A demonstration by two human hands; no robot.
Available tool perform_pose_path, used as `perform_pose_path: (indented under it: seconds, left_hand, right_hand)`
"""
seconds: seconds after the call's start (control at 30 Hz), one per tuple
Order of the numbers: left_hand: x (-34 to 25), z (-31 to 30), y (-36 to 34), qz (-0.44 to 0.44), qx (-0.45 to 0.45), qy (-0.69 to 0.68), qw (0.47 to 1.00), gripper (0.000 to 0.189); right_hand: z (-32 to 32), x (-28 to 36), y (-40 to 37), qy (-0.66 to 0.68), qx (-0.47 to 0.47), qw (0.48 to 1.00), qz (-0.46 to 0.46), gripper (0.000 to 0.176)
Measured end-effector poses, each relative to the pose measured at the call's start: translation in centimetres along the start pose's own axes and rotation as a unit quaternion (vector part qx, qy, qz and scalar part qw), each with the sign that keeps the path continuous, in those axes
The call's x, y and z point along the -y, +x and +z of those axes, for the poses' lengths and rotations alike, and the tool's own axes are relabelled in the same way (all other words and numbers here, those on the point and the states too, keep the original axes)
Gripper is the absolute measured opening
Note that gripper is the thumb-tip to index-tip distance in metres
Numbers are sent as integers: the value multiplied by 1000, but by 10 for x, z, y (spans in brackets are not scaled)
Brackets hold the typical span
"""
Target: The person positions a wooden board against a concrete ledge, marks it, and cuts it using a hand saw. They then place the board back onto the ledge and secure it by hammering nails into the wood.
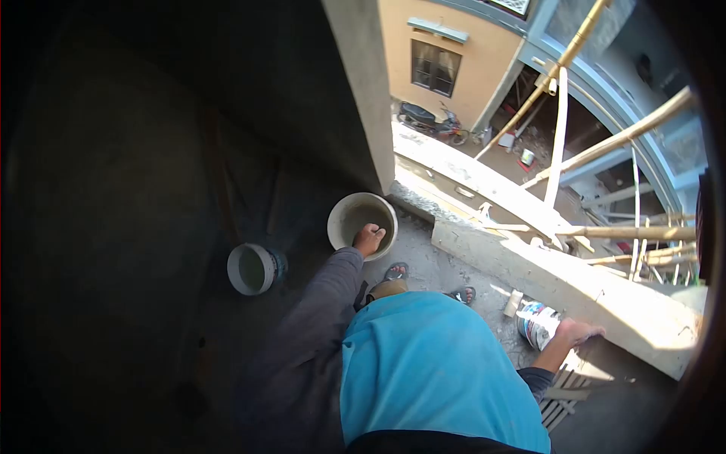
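My left hand [369, 239], in a grey sleeve, reaches forward and down and grips the near rim of a round grey bucket [349, 214] crusted with mortar on the concrete floor. My right hand [578, 331] is stretched out to the right, its fingers resting against the concrete ledge [605, 299], just above a small printed paint can [535, 321]. My blue shirt fills the lower middle of the view, and my sandalled feet [395, 270] show just beyond it.
A second, pale bucket [253, 268] stands on the dark floor to the left. A concrete pillar [363, 91] rises ahead. Bamboo scaffolding [620, 140] lies beyond the ledge over a drop to a yard with a motorbike. Slatted wood [563, 397] lies at lower right.
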State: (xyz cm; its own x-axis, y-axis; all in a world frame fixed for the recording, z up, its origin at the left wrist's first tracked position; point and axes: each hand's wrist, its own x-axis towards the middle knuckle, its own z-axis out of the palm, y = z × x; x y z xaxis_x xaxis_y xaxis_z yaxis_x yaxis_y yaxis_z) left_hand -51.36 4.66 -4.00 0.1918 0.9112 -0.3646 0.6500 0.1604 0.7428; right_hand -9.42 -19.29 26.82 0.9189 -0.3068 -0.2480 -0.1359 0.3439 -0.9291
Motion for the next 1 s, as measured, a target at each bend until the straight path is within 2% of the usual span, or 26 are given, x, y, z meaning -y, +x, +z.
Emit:
perform_pose_path:
  seconds: [0.03,0.07,0.1,0.13,0.17,0.2,0.23,0.27,0.3,0.33,0.37,0.4,0.43,0.5,0.53,0.57,0.6,0.63,0.7,0.77,0.8,0.87,0.9,1.0]
  left_hand:
    - [-4,-8,-5,-13,42,-12,999,44]
    - [14,-2,-1,-21,50,6,998,43]
    - [27,-2,-2,-11,89,28,996,40]
    - [42,1,0,-66,137,34,988,37]
    - [75,5,8,-80,202,29,976,35]
    - [115,16,19,-79,201,52,975,32]
    - [79,3,3,-14,293,130,947,31]
    - [149,25,42,-93,353,-14,931,31]
    - [145,29,41,-3,394,129,910,31]
    - [137,37,39,85,413,265,867,31]
    - [124,47,42,98,422,276,858,31]
    - [111,58,42,133,421,292,849,33]
    - [96,69,41,168,417,308,838,35]
    - [14,89,1,125,380,267,877,36]
    - [-60,96,-39,105,359,244,895,36]
    - [-53,121,-22,210,343,245,882,36]
    - [-32,152,6,216,333,226,889,31]
    - [-101,162,-46,10,394,145,907,29]
    - [-142,210,-88,44,369,134,919,26]
    - [-163,242,-108,180,334,137,915,28]
    - [-167,255,-109,176,328,142,917,28]
    - [-173,279,-108,281,351,147,881,34]
    - [-190,284,-118,279,350,152,881,34]
    - [-216,305,-118,254,360,239,865,40]
  right_hand:
    - [-23,3,25,16,4,1000,16,90]
    - [-61,-6,60,49,63,996,-29,87]
    - [-73,13,46,69,50,996,7,84]
    - [-98,15,52,53,32,997,-52,86]
    - [-113,30,41,40,-31,997,-52,86]
    - [-171,8,75,43,-29,996,-75,86]
    - [-197,16,69,14,-86,991,-103,86]
    - [-227,19,69,-3,-166,984,-59,86]
    - [-244,32,58,11,-196,978,-72,86]
    - [-256,49,43,41,-220,970,-99,85]
    - [-268,61,35,66,-239,961,-123,84]
    - [-292,69,38,78,-317,938,-116,80]
    - [-328,70,45,81,-331,933,-115,80]
    - [-400,69,63,160,-332,915,-165,76]
    - [-407,86,61,146,-353,906,-184,77]
    - [-421,93,65,145,-368,901,-181,77]
    - [-438,97,75,152,-395,888,-182,78]
    - [-455,102,84,159,-417,874,-190,79]
    - [-482,103,106,153,-426,870,-195,82]
    - [-491,108,134,131,-414,861,-264,82]
    - [-493,114,151,141,-410,863,-261,82]
    - [-487,125,189,139,-390,869,-271,80]
    - [-483,130,208,139,-372,869,-295,79]
    - [-473,145,265,88,-415,853,-304,75]
